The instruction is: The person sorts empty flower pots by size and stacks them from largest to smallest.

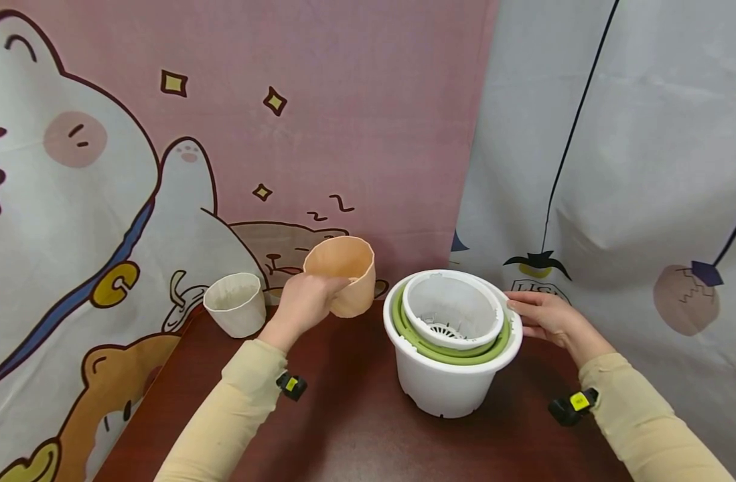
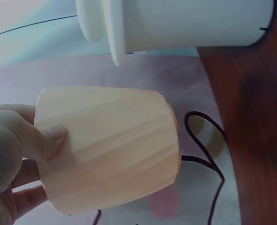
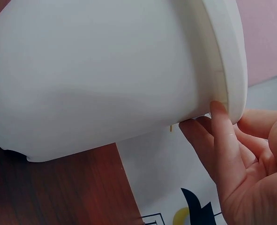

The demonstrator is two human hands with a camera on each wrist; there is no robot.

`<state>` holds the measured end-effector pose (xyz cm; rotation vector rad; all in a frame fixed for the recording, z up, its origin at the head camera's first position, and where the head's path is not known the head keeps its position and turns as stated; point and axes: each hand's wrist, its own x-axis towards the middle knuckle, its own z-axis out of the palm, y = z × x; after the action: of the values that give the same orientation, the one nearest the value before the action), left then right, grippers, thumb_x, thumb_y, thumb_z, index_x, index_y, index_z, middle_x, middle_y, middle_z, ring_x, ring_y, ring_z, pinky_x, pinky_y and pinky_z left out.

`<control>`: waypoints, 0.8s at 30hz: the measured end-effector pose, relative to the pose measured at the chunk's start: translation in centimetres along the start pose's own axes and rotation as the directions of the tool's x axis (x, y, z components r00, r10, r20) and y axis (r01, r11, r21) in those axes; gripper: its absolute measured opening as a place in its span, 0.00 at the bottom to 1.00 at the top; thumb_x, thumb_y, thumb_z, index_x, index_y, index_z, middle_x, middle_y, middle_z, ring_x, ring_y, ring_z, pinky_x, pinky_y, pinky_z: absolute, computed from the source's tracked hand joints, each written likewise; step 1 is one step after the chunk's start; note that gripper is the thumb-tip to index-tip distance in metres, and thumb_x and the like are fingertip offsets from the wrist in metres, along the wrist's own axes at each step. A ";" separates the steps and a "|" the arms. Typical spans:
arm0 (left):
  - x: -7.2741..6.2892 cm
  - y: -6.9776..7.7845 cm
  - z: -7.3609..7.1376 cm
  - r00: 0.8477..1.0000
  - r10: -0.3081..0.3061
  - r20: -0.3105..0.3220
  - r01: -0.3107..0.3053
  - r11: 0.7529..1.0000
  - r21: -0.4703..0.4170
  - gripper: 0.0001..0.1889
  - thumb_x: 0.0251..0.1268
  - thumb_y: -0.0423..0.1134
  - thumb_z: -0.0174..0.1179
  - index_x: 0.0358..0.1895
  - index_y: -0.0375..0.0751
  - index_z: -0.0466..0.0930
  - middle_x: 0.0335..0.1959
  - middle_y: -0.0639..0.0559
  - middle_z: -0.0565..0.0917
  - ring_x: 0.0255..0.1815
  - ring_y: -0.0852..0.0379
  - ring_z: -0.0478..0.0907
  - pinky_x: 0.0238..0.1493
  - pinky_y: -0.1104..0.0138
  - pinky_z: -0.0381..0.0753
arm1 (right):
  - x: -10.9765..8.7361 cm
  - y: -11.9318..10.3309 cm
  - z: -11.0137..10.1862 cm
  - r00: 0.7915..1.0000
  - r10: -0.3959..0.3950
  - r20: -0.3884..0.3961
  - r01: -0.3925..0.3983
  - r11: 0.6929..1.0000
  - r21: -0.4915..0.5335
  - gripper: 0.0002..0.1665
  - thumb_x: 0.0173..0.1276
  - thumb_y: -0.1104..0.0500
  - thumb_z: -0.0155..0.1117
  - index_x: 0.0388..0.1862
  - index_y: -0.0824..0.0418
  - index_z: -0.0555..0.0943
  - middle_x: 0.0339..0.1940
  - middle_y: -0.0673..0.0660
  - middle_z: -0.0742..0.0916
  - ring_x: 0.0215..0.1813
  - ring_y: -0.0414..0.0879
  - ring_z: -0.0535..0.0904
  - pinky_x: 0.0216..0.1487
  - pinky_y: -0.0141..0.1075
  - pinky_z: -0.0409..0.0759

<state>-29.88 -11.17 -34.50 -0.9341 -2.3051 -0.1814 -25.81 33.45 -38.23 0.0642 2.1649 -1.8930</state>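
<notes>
My left hand grips a peach-coloured faceted flower pot by its rim, the thumb on the outer wall. In the head view this pot is raised over the back of the table, tilted with its mouth showing. To its right stands a big white flower pot with a green pot and a smaller white pot nested inside. At the big pot's right side my right hand pinches the rim, fingers underneath and thumb over the edge.
A small cream faceted pot stands at the table's back left corner, its mouth tipped toward me. The dark red-brown wooden table backs onto a pink and white cartoon-printed cloth.
</notes>
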 end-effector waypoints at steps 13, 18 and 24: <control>2.4 1.4 -2.3 0.992 0.090 -0.088 -0.090 0.996 0.006 0.22 0.54 0.26 0.67 0.48 0.58 0.89 0.24 0.57 0.83 0.20 0.54 0.75 0.21 0.59 0.76 | 0.1 0.1 0.0 1.000 -0.001 -0.002 0.001 1.000 0.010 0.38 0.74 0.57 0.61 0.74 0.75 0.59 0.41 0.44 0.86 0.42 0.40 0.85 0.43 0.39 0.85; 3.3 1.9 -3.1 0.985 0.119 -0.124 -0.117 0.993 0.026 0.20 0.54 0.27 0.68 0.46 0.57 0.89 0.22 0.57 0.82 0.20 0.55 0.76 0.20 0.59 0.76 | 0.2 0.2 -0.1 1.000 0.001 0.001 -0.001 1.000 0.015 0.38 0.74 0.56 0.61 0.74 0.75 0.60 0.41 0.44 0.86 0.42 0.40 0.85 0.43 0.39 0.85; 4.4 2.6 -3.9 0.974 0.149 -0.171 -0.145 0.989 0.036 0.18 0.58 0.28 0.66 0.45 0.58 0.89 0.18 0.56 0.78 0.19 0.53 0.74 0.20 0.60 0.75 | 0.2 0.2 -0.1 1.000 -0.002 0.001 0.002 1.000 0.019 0.38 0.74 0.56 0.61 0.74 0.75 0.60 0.41 0.44 0.86 0.42 0.40 0.85 0.43 0.39 0.85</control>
<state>-28.55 -8.06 -29.04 -1.0305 -2.0663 -0.1654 -25.93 33.60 -38.47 0.0641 2.1477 -1.9139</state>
